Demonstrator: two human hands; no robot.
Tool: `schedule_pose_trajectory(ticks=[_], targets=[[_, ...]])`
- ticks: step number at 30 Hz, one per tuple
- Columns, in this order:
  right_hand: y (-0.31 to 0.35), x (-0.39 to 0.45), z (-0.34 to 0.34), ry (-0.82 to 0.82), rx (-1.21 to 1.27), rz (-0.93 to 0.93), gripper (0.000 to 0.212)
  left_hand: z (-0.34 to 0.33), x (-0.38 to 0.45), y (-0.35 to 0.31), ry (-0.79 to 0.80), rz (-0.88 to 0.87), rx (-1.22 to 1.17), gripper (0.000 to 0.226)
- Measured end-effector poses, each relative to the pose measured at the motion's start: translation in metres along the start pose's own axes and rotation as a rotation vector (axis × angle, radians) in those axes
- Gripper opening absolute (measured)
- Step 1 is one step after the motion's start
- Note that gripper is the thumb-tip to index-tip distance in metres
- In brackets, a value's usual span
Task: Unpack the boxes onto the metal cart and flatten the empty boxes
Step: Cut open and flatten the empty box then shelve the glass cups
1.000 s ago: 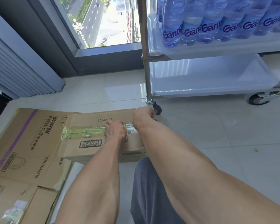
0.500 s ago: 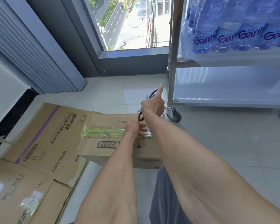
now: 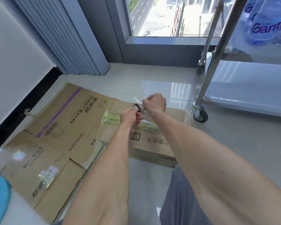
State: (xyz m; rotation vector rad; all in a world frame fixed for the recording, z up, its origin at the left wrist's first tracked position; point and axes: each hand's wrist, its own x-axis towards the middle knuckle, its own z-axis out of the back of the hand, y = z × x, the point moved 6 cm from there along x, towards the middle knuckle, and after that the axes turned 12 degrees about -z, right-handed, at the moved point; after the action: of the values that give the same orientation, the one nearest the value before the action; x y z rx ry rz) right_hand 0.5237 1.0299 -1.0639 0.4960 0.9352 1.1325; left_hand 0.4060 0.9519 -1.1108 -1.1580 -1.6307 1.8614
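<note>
Cardboard, stiff yet light, the taped box [image 3: 152, 135] is lying on the floor beside the metal cart [image 3: 217, 46], while the right hand [image 3: 155, 102] is gripping scissors [image 3: 137, 106] and the left hand [image 3: 131, 115] is pinching them, best working along the tape seam.

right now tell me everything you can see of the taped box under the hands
The taped box is brown corrugated cardboard, closed, lying flat on the tiled floor and overlapping flattened cardboard at its left. Greenish clear tape runs along its top seam, wrinkled. Its near side shows printed characters and a partly hidden barcode. Both hands work just above its top.
</note>
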Motion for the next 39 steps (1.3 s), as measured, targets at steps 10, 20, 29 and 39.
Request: schedule_pose_trajectory(ticks=[10,20,29,39], targets=[[0.007,-0.016,-0.051,-0.027,-0.134,0.117,0.029,0.065,0.018,-0.009,-0.066,-0.045,-0.131,0.022],[0.027,-0.044,-0.112,0.304,-0.038,0.152,0.021,0.131,0.012,0.004,-0.208,-0.033,-0.120,0.018],[0.015,-0.110,-0.192,0.385,-0.455,0.282,0.019,0.228,-0.021,0.059,-0.470,0.063,-0.088,0.014],[-0.073,-0.183,-0.277,0.588,-1.022,0.540,0.014,0.280,-0.060,0.161,-0.383,0.290,0.426,0.037]])
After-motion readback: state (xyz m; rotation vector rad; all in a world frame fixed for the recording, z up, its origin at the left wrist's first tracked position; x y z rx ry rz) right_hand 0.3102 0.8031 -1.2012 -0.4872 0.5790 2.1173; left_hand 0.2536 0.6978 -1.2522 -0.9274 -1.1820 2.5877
